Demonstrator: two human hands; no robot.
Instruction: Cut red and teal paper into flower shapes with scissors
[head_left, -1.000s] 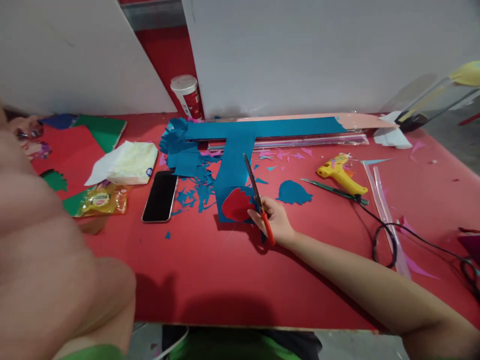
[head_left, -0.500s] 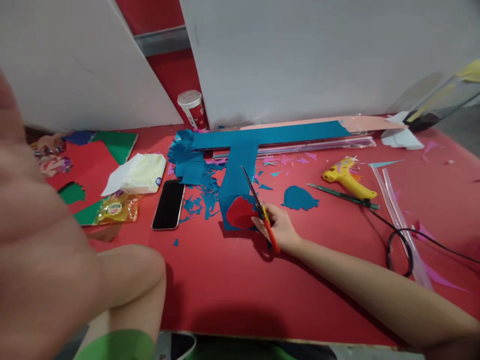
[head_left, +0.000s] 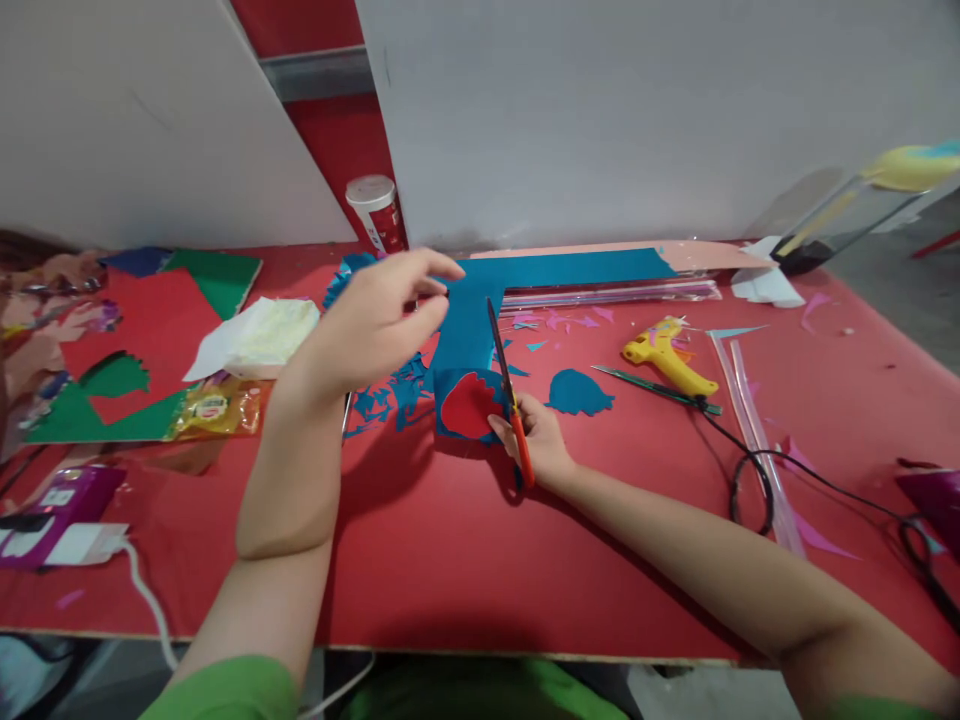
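Observation:
My left hand point(head_left: 379, 318) hangs in the air over the table, fingers loosely bent and apart, with nothing in it. Below it lie blue paper scraps point(head_left: 405, 395). My right hand point(head_left: 546, 442) grips scissors point(head_left: 521, 440) with red-orange handles, their blades pointing away from me. Its thumb touches the edge of a red scalloped paper shape point(head_left: 466, 405). That shape lies on the near end of a blue paper strip point(head_left: 466, 325). To the right sits a blue scalloped cutout point(head_left: 579, 392). My left arm covers most of the phone.
A yellow glue gun point(head_left: 671, 360) with a black cord lies at right, beside green-handled tweezers or a similar pointed tool point(head_left: 652, 388) and clear glue sticks point(head_left: 757, 440). A paper cup point(head_left: 376, 212) stands by the wall. Red paper point(head_left: 161, 320), green sheets and a tissue pack point(head_left: 274, 335) lie left.
My left hand has come down from close before the camera to above the blue paper and scraps. The right hand keeps its hold on the scissors. The view has shifted slightly.

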